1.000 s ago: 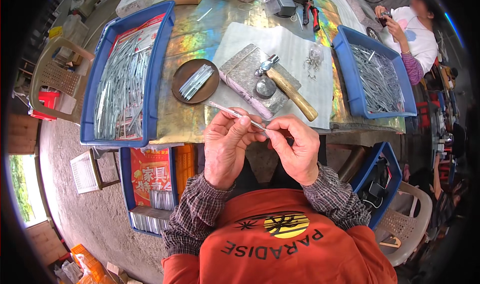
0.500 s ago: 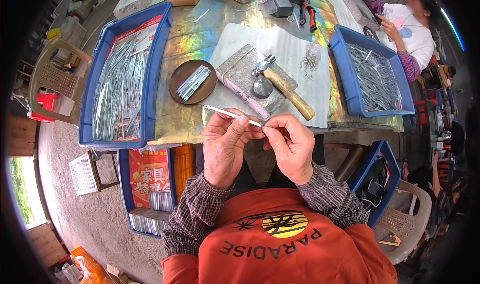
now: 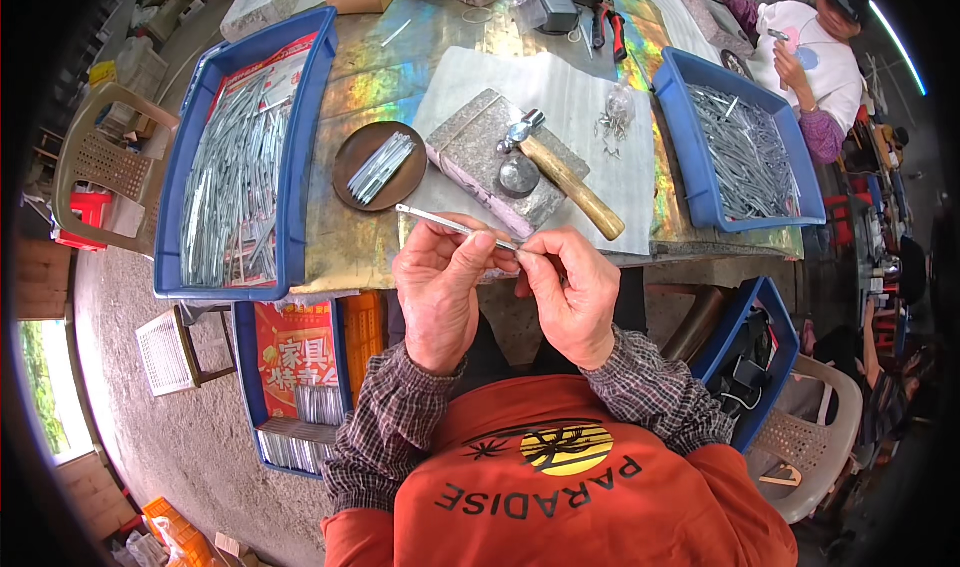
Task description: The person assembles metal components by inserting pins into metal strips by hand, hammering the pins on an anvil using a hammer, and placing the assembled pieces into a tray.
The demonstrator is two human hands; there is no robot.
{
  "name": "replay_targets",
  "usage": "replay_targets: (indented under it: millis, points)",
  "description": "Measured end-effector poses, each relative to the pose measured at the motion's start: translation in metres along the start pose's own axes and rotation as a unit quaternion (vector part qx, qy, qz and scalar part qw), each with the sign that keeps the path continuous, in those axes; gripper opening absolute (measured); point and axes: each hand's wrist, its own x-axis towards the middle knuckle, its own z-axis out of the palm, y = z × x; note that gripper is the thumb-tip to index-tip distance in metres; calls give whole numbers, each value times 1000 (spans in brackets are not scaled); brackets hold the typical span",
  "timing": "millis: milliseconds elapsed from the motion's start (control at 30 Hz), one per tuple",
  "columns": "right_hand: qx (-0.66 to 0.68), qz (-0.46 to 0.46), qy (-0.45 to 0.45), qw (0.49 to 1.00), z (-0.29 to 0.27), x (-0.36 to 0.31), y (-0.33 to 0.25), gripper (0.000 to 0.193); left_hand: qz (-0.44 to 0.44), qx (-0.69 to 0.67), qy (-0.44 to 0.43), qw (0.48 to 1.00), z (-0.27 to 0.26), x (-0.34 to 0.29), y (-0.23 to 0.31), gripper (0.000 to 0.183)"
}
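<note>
My left hand (image 3: 436, 302) pinches a slim silver metal strip (image 3: 430, 218) between thumb and fingers. The strip slants up to the left, and a small dark spot shows near its free end. At the lower right end of the strip, the thumb and forefinger of my right hand (image 3: 572, 302) are closed together. Whether those fingertips also hold a small part is hidden. Beyond my hands lies a grey stone block (image 3: 470, 152) with a round metal piece (image 3: 519, 176) and a wooden-handled hammer (image 3: 570, 182) on it. A round brown dish (image 3: 408, 189) bears several similar strips (image 3: 380, 167).
Blue trays full of metal strips stand at the left (image 3: 306, 167) and right (image 3: 690, 157) of the table. Small metal bits (image 3: 612, 132) lie on white sheeting by a clear bag. Red-handled pliers (image 3: 617, 42) lie farther back. Another person (image 3: 800, 57) works at the far right.
The strip has turned slightly in my fingers, and its face looks darker. Both hands keep their pinch almost in place. The other person's hand has risen a little with a small object.
</note>
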Motion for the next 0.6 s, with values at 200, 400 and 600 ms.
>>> replay_targets:
  millis: [200,400,600]
  points:
    - [47,60,-10,997,-2,-2,-5,4,18,9,0,1000,0,-1,-4,10]
    - [-5,0,-5,1000,1,-3,13,3,26,14,9,1000,-3,1,-10,10]
    - [57,64,-29,996,-2,2,5,4,35,95,23,995,0,-2,-6,14]
